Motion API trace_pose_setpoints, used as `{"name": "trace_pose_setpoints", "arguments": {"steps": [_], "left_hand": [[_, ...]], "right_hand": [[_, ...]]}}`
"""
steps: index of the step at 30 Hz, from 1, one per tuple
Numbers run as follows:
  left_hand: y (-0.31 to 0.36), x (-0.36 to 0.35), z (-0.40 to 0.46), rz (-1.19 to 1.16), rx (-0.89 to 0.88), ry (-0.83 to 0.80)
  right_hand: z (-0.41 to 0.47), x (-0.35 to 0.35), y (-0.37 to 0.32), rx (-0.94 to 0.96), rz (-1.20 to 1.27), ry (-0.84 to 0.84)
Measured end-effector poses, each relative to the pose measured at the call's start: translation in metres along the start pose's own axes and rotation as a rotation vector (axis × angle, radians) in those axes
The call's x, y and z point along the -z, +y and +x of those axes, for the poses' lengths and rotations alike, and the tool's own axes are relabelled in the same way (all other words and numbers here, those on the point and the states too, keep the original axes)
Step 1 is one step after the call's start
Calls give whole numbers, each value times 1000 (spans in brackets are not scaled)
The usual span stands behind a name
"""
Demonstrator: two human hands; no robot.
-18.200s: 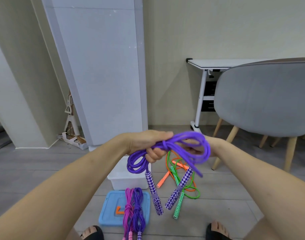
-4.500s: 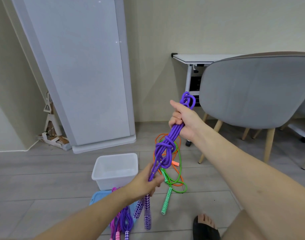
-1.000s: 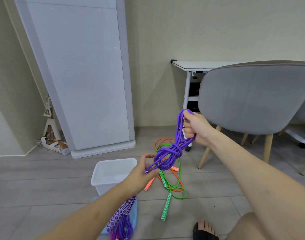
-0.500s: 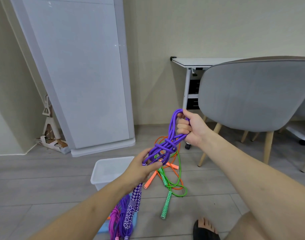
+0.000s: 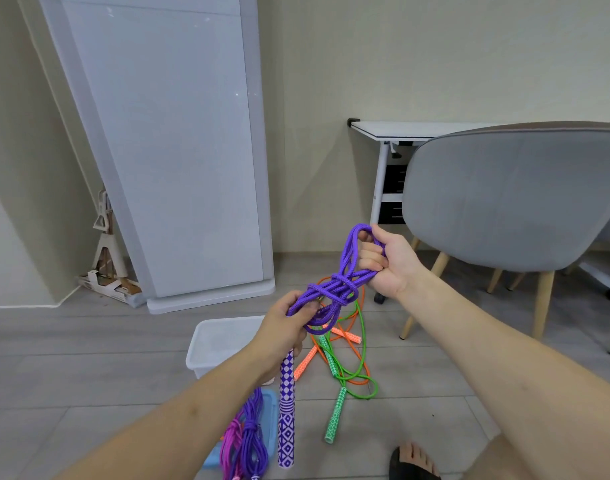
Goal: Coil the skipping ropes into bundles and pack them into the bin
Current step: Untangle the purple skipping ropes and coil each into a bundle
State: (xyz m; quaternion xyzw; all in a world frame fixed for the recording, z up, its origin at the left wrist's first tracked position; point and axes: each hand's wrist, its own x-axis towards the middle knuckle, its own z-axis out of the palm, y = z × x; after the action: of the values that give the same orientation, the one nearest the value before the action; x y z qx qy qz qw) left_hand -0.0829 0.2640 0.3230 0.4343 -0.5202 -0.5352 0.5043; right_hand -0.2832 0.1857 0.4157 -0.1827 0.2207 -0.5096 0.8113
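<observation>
Above the floor, both hands clamp a knotted purple rope point(image 5: 334, 292): right hand point(image 5: 388, 261) grips its upper loop, left hand point(image 5: 286, 327) its lower strands. Below them sits the white bin point(image 5: 212, 344), beside loose orange and green ropes point(image 5: 352, 358).

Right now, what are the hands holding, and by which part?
Both hold the purple skipping rope: the right hand grips the looped top of the coil, and the left hand grips the strands just below the knot, above the hanging handles.
</observation>
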Motion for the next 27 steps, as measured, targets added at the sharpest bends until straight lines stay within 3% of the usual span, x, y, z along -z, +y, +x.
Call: {"name": "trace_pose_setpoints", "arguments": {"steps": [4, 10, 14, 19, 22, 24, 27], "left_hand": [[5, -1, -2, 32, 70, -68], [8, -2, 2, 113, 110, 31], [13, -3, 5, -1, 147, 34], [25, -12, 10, -40, 107, 74], [29, -17, 7, 44, 38, 43], [30, -20, 3, 135, -5, 45], [28, -22, 1, 204, -28, 50]], "right_hand": [[-2, 4, -4, 43, -67, 30], [-4, 11, 4, 241, -608, 218], [-13, 11, 15, 155, -687, 74], [-22, 7, 46, 1, -952, -161], [-19, -4, 65, 102, -921, -74], [-12, -9, 71, 200, -817, 44], [-6, -13, 70, 265, -662, 87]]}}
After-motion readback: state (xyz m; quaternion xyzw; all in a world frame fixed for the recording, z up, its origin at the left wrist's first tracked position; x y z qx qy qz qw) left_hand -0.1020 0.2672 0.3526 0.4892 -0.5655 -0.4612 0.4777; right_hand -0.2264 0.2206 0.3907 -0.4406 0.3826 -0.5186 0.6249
